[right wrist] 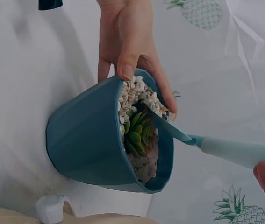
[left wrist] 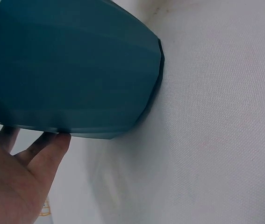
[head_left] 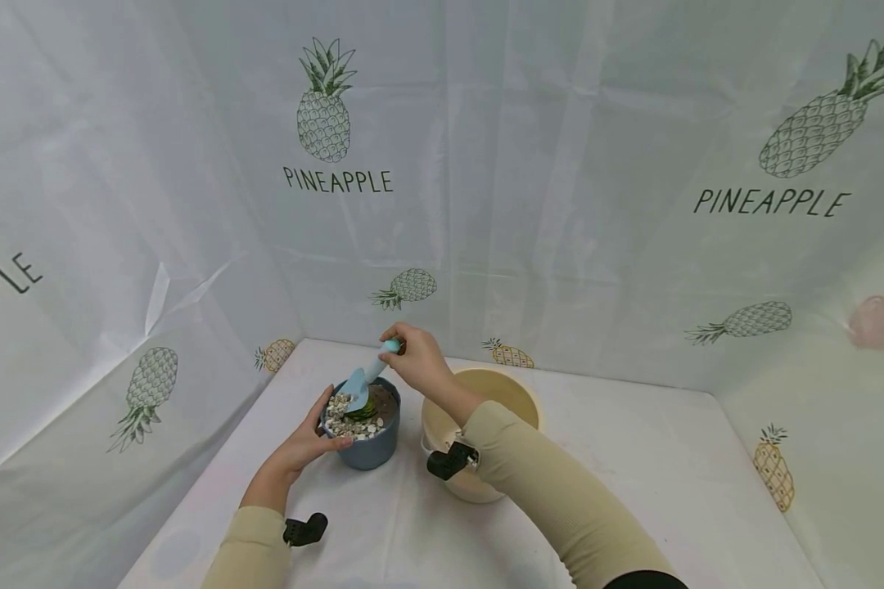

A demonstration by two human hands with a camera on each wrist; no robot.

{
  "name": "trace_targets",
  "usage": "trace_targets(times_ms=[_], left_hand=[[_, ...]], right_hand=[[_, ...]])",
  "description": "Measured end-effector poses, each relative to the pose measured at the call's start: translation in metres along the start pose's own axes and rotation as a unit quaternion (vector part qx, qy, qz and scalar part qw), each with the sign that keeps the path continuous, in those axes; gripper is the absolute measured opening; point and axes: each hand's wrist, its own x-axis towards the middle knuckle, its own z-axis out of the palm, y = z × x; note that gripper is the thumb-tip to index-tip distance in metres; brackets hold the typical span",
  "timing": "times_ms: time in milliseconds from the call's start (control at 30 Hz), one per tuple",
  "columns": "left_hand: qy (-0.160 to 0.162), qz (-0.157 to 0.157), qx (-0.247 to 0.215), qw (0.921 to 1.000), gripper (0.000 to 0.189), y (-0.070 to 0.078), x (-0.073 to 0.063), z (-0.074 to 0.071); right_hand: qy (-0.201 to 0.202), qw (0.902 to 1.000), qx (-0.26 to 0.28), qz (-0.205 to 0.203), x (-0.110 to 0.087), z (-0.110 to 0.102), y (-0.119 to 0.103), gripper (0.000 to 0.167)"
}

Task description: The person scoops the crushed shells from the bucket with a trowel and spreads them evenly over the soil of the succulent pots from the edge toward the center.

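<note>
A blue flowerpot (head_left: pixel 372 451) stands toward the left of the table. My left hand (head_left: pixel 298 448) grips its near-left side, thumb by the rim and fingers around the wall; in the left wrist view, fingertips (left wrist: pixel 53 151) touch the pot's side. A green succulent (right wrist: pixel 139 133) grows inside, with pale pebbles (right wrist: pixel 132 93) on one side and brown soil (right wrist: pixel 144 169) on the other. My right hand (head_left: pixel 418 358) holds a light blue trowel (head_left: pixel 355 389) by the handle end, above the pot. The trowel's blade tip is down among the pebbles beside the plant.
A cream bucket (head_left: pixel 502 386) stands right of the pot, partly hidden beneath my right forearm. White cloth (head_left: pixel 633 442) covers the table, and a pineapple-printed curtain (head_left: pixel 545 204) hangs behind it and at the sides.
</note>
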Motion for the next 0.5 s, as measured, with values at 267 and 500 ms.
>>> trace_targets(times_ms=[267, 500], left_hand=[[0.002, -0.002, 0.011, 0.9999, 0.114, -0.0007, 0.0003, 0.0001], [0.003, -0.001, 0.015, 0.9999, 0.113, -0.0014, 0.0006, 0.0005]], right_hand=[[-0.004, 0.9999, -0.007, -0.011, 0.0004, -0.0033, -0.0002, 0.02], [-0.01, 0.9995, -0.016, -0.026, 0.0012, -0.0041, -0.0027, 0.019]])
